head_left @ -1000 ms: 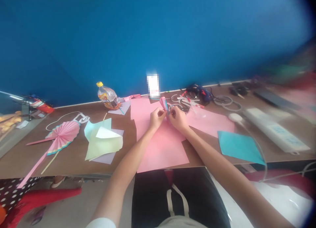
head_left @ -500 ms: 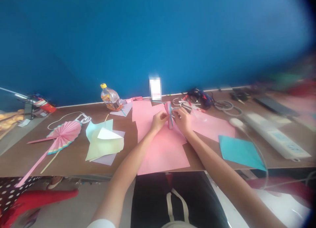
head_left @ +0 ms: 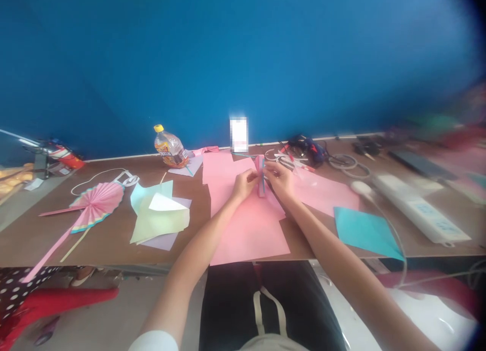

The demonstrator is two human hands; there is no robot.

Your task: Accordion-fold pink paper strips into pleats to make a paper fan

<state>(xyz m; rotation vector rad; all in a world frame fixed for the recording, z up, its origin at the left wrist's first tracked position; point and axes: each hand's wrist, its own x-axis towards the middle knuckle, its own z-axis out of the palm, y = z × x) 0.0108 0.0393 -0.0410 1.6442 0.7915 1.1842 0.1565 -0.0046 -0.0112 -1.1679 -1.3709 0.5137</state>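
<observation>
A narrow folded strip of pink paper with a blue edge, the folded paper (head_left: 261,188), stands between my two hands above the middle of the table. My left hand (head_left: 245,183) pinches it from the left side. On the other side my right hand (head_left: 279,178) has its fingers closed on the blue edge. Beneath both hands lie overlapping pink sheets (head_left: 246,234). Far to the left rests a pleated pink paper fan (head_left: 102,201) with blue and yellow trim and long pink strips.
Loose pastel sheets (head_left: 161,222) and a plastic bottle (head_left: 170,148) are on the left. A phone-like bright screen (head_left: 239,134) leans at the wall. Rightward are a teal sheet (head_left: 364,229), a white power strip (head_left: 421,209), cables (head_left: 347,163) and paper scraps (head_left: 292,161).
Both hands keep hold of the folded paper, which looks pressed narrower, with less of its blue edge spread out. The right fingers have closed in slightly. The view has shifted a little.
</observation>
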